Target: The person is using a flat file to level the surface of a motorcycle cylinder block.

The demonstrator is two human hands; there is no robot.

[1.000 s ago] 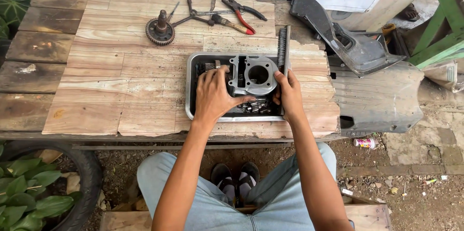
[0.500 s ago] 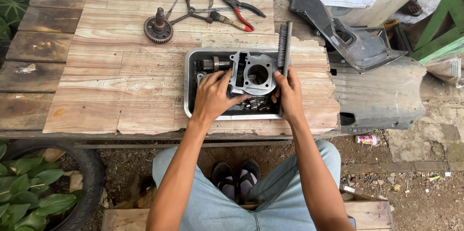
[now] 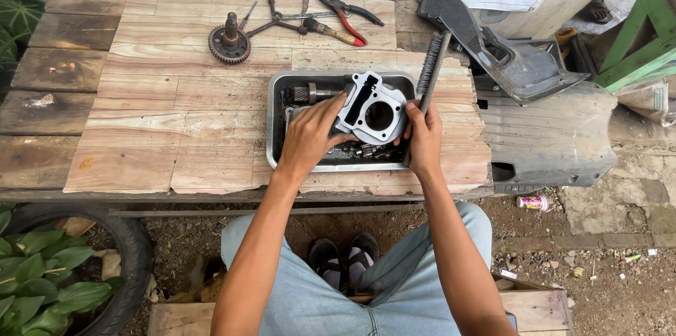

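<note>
Metal cylinder block point(image 3: 373, 112) (tilted), left hand point(image 3: 310, 135), right hand point(image 3: 424, 140) gripping

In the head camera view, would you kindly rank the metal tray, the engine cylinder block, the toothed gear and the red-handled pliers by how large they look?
Largest to smallest:
1. metal tray
2. engine cylinder block, held by the left hand and right hand
3. and 4. red-handled pliers and toothed gear: the pliers look longer, the gear broader, so no clear order.
</note>
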